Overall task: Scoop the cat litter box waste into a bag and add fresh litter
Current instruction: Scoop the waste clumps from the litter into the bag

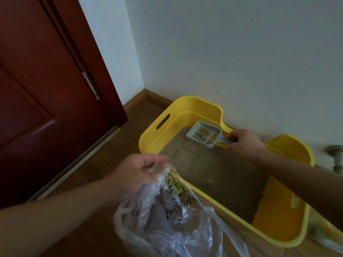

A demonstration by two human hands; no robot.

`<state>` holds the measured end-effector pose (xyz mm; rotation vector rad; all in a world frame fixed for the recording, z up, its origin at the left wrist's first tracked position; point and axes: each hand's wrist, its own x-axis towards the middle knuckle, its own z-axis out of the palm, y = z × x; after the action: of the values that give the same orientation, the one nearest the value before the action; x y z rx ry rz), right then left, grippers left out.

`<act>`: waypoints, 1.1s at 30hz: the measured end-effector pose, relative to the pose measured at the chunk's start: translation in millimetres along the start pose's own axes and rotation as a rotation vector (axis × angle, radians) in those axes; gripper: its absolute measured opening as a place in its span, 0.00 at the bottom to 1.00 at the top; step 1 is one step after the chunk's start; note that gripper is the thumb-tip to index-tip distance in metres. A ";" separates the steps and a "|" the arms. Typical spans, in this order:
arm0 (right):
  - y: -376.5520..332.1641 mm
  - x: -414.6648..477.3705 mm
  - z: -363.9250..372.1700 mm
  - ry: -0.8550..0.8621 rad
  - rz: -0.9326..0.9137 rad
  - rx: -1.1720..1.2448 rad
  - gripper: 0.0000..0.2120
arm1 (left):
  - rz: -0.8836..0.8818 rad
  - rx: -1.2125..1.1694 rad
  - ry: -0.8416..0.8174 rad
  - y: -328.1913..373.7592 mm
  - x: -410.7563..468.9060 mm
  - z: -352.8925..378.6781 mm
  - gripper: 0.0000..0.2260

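Gripping the grey slotted scoop (206, 134) by its handle in the curled fingers of the right hand (245, 143), a few bits in it, above the far end of the litter (213, 167) inside the yellow litter box (148, 138) on the wooden floor (133, 123). Pinching the bunched rim of a clear plastic bag (167, 219) in the fingers of the left hand (135, 175), just beside the box's near left edge.

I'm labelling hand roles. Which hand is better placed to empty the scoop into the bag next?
Right. The right hand grips the scoop by its handle, over the litter. The left hand pinches the bag at its rim beside the litter box, so it should probably just hold that open.
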<state>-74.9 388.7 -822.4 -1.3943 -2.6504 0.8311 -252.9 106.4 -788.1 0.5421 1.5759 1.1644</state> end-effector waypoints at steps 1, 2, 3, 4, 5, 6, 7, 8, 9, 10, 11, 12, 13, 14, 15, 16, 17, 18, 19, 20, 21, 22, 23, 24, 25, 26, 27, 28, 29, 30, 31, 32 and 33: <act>0.0 -1.5 -1.0 0.001 0.002 0.012 0.11 | 0.002 0.000 0.000 0.1 -0.7 0.2 0.25; -0.2 -3.2 -1.8 0.002 0.004 0.024 0.11 | 0.004 0.001 0.001 -0.2 -1.4 0.2 0.25; -0.2 -4.8 -2.6 0.003 0.006 0.033 0.11 | 0.008 0.004 0.002 -0.4 -2.1 0.4 0.25; 0.1 -6.3 -3.2 0.003 0.009 0.042 0.11 | 0.009 0.007 0.003 -0.3 -2.7 0.6 0.25; 1.0 -7.6 -4.0 -0.001 0.013 0.054 0.10 | 0.008 0.007 0.004 -0.3 -3.1 1.1 0.25; 2.0 -9.2 -5.0 -0.006 0.013 0.064 0.10 | 0.006 0.004 0.004 -0.1 -3.5 1.9 0.26; 3.0 -10.8 -6.4 -0.012 0.012 0.068 0.10 | 0.006 0.001 0.004 0.2 -3.9 2.6 0.26; 3.8 -12.6 -8.1 -0.018 0.009 0.069 0.10 | 0.009 0.003 0.005 0.5 -4.4 3.3 0.26; 4.3 -14.5 -10.1 -0.023 0.007 0.071 0.10 | 0.014 0.013 0.006 0.6 -4.6 3.9 0.26; 4.3 -16.7 -12.1 -0.025 -0.001 0.069 0.10 | 0.022 0.026 0.008 0.7 -4.7 4.2 0.26; 3.7 -19.3 -14.2 -0.024 -0.011 0.067 0.10 | 0.026 0.037 0.010 0.6 -4.7 4.1 0.25; 3.0 -22.3 -16.3 -0.022 -0.021 0.069 0.09 | 0.025 0.042 0.011 0.3 -4.6 3.8 0.25; 2.3 -25.5 -18.2 -0.021 -0.030 0.075 0.09 | 0.021 0.043 0.009 0.0 -4.5 3.3 0.25; 1.7 -29.2 -19.8 -0.022 -0.040 0.081 0.09 | 0.017 0.046 0.007 -0.3 -4.8 2.9 0.25; 1.5 -33.4 -21.4 -0.025 -0.049 0.086 0.09 | 0.016 0.053 0.006 -0.6 -5.1 2.6 0.25; 1.2 -37.8 -22.8 -0.031 -0.058 0.094 0.09 | 0.016 0.062 0.003 -0.6 -5.6 2.4 0.25; 0.8 -42.7 -24.1 -0.039 -0.067 0.103 0.09 | 0.015 0.069 0.003 -0.5 -6.3 2.3 0.25; -0.1 -47.7 -25.6 -0.045 -0.079 0.107 0.09 | 0.013 0.072 0.007 0.0 -7.2 2.4 0.25; -1.4 -52.9 -27.6 -0.050 -0.093 0.103 0.09 | 0.011 0.072 0.012 0.1 -8.1 2.1 0.25; -3.0 -58.5 -29.5 -0.055 -0.108 0.095 0.09 | 0.008 0.071 0.015 0.2 -9.0 1.7 0.25; -4.4 -64.0 -31.4 -0.062 -0.119 0.089 0.08 | 0.005 0.070 0.016 0.0 -10.1 1.3 0.25; -6.0 -69.8 -33.3 -0.073 -0.128 0.088 0.08 | 0.000 0.066 0.018 -0.7 -11.2 0.6 0.25; -7.3 -75.3 -35.1 -0.086 -0.132 0.095 0.09 | -0.007 0.066 0.020 -1.5 -12.3 -0.7 0.25; -8.5 -81.4 -37.1 -0.098 -0.134 0.108 0.09 | -0.011 0.073 0.022 -2.1 -13.7 -1.7 0.25; -9.3 -87.5 -39.0 -0.112 -0.140 0.122 0.09 | -0.011 0.087 0.023 -2.7 -14.9 -2.5 0.25; -10.2 -93.2 -40.6 -0.126 -0.152 0.133 0.09 | -0.008 0.107 0.022 -2.7 -16.1 -3.1 0.25; -10.6 -98.3 -42.2 -0.140 -0.166 0.140 0.09 | -0.004 0.131 0.026 -2.4 -16.5 -3.4 0.25; -11.2 -103.7 -43.6 -0.157 -0.178 0.146 0.10 | 0.000 0.150 0.031 -2.0 -17.0 -3.2 0.24; -11.6 -109.1 -44.6 -0.176 -0.190 0.154 0.10 | 0.002 0.158 0.040 -2.0 -17.2 -3.0 0.24; -12.2 -114.6 -45.3 -0.196 -0.208 0.160 0.11 | 0.004 0.154 0.047 -2.2 -17.0 -2.9 0.24; -12.7 -119.7 -45.6 -0.216 -0.226 0.166 0.11 | 0.005 0.146 0.051 -2.7 -17.3 -2.8 0.24; -13.1 -124.5 -45.7 -0.237 -0.243 0.173 0.12 | 0.005 0.140 0.055 -3.3 -17.5 -2.5 0.25; -13.6 -129.2 -45.7 -0.260 -0.255 0.182 0.12 | 0.004 0.137 0.059 -3.7 -17.9 -1.9 0.25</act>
<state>4.2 302.7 -749.6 -0.9387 -2.7674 1.2554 -247.8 89.5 -783.0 0.6051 1.7144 1.0894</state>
